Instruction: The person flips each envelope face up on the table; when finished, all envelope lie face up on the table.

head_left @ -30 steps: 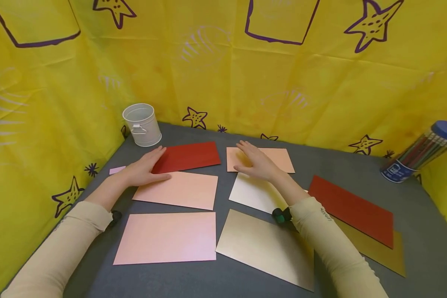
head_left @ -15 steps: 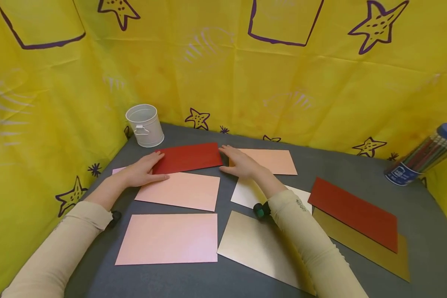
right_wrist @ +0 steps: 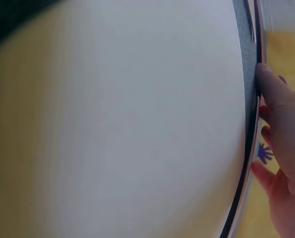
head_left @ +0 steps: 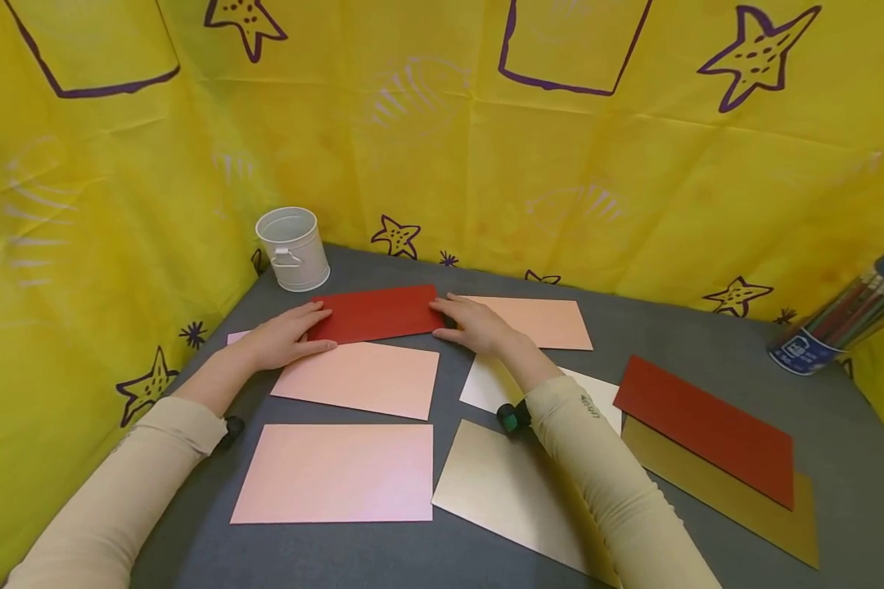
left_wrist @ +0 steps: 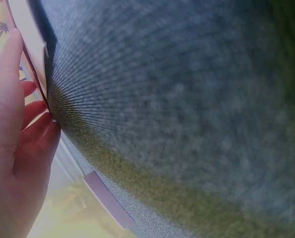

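Lying nearest: a pale pink sheet (head_left: 334, 473) and a cream sheet (head_left: 511, 491) flat on the grey desk (head_left: 840, 425), side by side.
Middle row: a peach sheet (head_left: 361, 378) just in front of the red one; a white sheet (head_left: 486, 384) partly under the right sleeve (head_left: 604, 474).
Off to the right: a second red sheet (head_left: 707, 429) overlapping a gold sheet (head_left: 729, 499).
Left hand (head_left: 283, 339): fingers straight and flat, tips touching the left end of the red card (head_left: 376, 313); the grip is spread, pinching nothing.
Right hand (head_left: 475, 325): fingers straight, tips against the card's right end, partly over a peach sheet (head_left: 545, 321) beyond; also spread.
Red card, position: far middle of the desk, flat, between the two hands.
Handling, as a judgement: light, thin, probably stiffish card that bends if lifted by one end; smooth, so it likely slides easily on the desk cloth.
Where to hold: the two short ends, lifting an edge with fingertips, then thumb under.
Far back: a white bucket (head_left: 292, 248) just behind the card; a pencil tub (head_left: 847, 319) at far right against the yellow cloth (head_left: 442, 164).
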Demonstrator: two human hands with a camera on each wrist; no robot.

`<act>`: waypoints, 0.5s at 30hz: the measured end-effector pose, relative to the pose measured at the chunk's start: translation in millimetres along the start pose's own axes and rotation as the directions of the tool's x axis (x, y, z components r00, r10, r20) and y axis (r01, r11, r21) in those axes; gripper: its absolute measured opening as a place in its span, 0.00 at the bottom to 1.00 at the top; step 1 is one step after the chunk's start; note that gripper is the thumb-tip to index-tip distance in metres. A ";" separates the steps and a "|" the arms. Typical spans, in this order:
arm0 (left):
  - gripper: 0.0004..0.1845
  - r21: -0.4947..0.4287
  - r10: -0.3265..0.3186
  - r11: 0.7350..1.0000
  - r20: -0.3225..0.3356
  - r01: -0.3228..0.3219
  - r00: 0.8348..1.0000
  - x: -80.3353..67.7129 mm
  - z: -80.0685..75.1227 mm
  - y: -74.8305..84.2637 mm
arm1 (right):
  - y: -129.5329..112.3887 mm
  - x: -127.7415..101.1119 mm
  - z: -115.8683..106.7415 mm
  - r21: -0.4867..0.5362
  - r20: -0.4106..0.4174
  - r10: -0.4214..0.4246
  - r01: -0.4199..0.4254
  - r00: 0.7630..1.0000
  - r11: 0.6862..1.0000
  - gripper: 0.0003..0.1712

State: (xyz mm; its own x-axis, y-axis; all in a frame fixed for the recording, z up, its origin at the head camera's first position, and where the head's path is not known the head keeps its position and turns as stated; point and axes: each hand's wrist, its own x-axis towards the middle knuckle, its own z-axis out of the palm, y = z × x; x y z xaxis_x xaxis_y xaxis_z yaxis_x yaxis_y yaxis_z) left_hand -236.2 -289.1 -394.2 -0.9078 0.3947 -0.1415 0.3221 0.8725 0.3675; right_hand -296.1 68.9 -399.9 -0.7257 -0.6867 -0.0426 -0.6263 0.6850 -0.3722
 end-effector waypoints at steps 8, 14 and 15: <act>0.43 0.048 -0.002 0.999 0.011 0.001 1.000 -0.1 -0.3 3.5 | 0.3 0.2 0.2 -0.073 -0.004 -0.039 0.038 0.999 0.997 0.34; 0.41 0.105 0.007 0.994 0.020 -0.009 1.000 -1.8 -2.0 6.2 | -0.8 -1.1 -0.5 -0.093 -0.005 -0.067 0.066 0.998 0.993 0.32; 0.40 0.121 0.014 0.993 0.019 -0.016 1.000 -2.2 -2.3 6.7 | -0.8 -1.1 -0.7 -0.097 -0.010 -0.078 0.076 0.997 0.992 0.31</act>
State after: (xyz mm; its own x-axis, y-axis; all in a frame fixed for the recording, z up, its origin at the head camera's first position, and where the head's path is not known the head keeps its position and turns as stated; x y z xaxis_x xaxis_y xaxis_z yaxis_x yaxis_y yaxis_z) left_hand -232.7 -284.8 -389.3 -0.8979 0.4123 -0.1543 0.3668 0.8945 0.2557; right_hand -295.0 69.2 -399.0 -0.6777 -0.7353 -0.0045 -0.7045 0.6510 -0.2827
